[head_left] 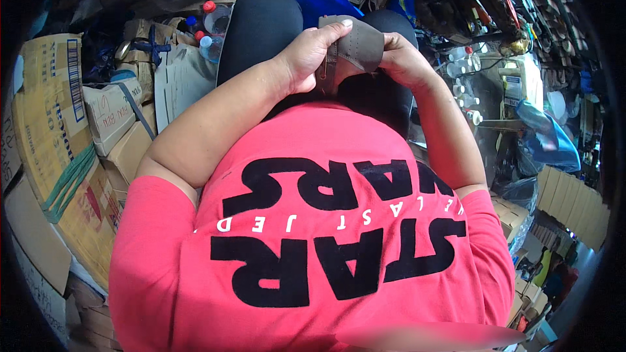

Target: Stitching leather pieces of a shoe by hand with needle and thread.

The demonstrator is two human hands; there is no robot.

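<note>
Far left, flattened cardboard boxes lean in a stack, one bound with green strapping, and just right of them several plastic bottles with red and blue caps stand beside the person's dark-trousered knee. Next comes the left hand, raised over the lap above the red shirt — its fingers are curled shut around the near-left side of a grey-brown leather piece, the thumb tip showing pressed on the top edge. The piece (dotted with rows of small punched holes, and folded or curved over itself) sits between the two hands, touching both, its long axis running roughly left to right and tilted a little down toward the right. The right hand closes on the opposite end, fingers wrapped behind the leather so only the knuckles and back of the hand show; how tightly they pinch cannot be told. Neither hand is nearer — both already bear on the piece. Further right, a cluttered counter carries small white bottles and tangled cords, with a blue plastic bag beyond it.
</note>
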